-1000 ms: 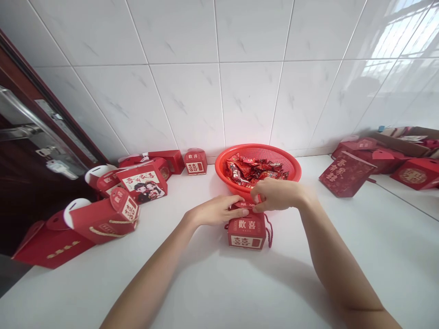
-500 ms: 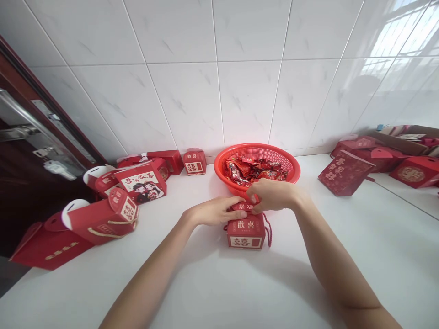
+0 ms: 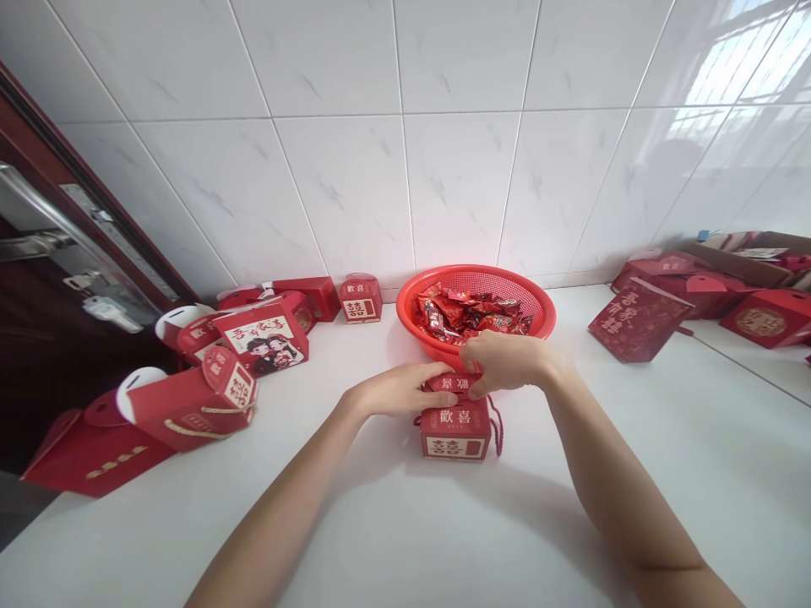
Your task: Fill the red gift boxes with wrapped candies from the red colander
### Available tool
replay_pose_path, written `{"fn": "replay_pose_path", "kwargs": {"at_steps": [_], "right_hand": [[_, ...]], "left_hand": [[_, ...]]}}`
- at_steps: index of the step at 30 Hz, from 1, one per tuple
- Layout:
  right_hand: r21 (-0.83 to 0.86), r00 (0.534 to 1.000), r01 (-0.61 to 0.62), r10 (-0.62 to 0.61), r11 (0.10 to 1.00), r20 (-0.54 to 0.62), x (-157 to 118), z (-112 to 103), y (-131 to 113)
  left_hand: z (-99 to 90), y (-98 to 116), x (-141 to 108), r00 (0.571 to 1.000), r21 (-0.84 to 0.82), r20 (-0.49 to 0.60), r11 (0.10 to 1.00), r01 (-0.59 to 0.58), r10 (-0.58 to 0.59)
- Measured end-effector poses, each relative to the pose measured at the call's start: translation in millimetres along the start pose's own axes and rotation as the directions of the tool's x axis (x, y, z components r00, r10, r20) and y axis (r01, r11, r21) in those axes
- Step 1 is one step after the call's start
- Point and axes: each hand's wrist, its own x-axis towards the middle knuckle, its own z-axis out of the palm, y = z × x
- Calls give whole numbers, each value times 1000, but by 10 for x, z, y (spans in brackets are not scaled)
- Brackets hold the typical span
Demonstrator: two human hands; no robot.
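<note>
A small red box (image 3: 454,429) with gold characters and a cream label stands on the white table in the middle, a red cord at its right side. My left hand (image 3: 405,390) grips the box's top flaps from the left, thumb lying along the near edge. From the right, my right hand (image 3: 498,363) holds the same flaps with its fingers bent down on them. Just behind the box is a red plastic basket (image 3: 545,317) with wrapped candies (image 3: 472,314) in it.
Several red gift boxes (image 3: 190,401) crowd the left side. A small box (image 3: 360,300) stands by the tiled wall. On the right are a dark red box (image 3: 639,319), more red boxes (image 3: 770,318) and an open carton (image 3: 738,262). A door with keys (image 3: 111,312) is far left.
The fingers of both hands have shifted slightly on the top flaps, and more of the flap's lettering shows. The box has stayed in place.
</note>
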Motion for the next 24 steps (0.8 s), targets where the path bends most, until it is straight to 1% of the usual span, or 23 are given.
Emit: {"fn": "replay_pose_path", "kwargs": {"at_steps": [2,5,9,14,17,21,24], "right_hand": [[-2,1000,6,-6,1000,-6,5,2,-1],[3,1000,-5,5,1000,-5,2,-4,-5],[-10,1000,-14,14,1000,11,-10,-17,-15],[0,999,-27,27,1000,34,11,-6,0],[5,999,-16,16,1000,42,36,8,16],[13,999,-17,17,1000,42,54,20,17],[13,998,-13,13,1000,57,66,28,10]], "left_hand": [[2,-2,5,999,10,33,1000,-13,12],[3,4,6,999,-7,31,1000,-25,25],[0,15,5,999,-34,33,999,8,-7],[3,6,12,999,-63,24,998,22,-21],[8,-15,33,999,-107,39,994,35,-31],[10,-58,80,990,-222,109,969,111,-88],[6,-81,105,983,-252,135,955,155,-124]]}}
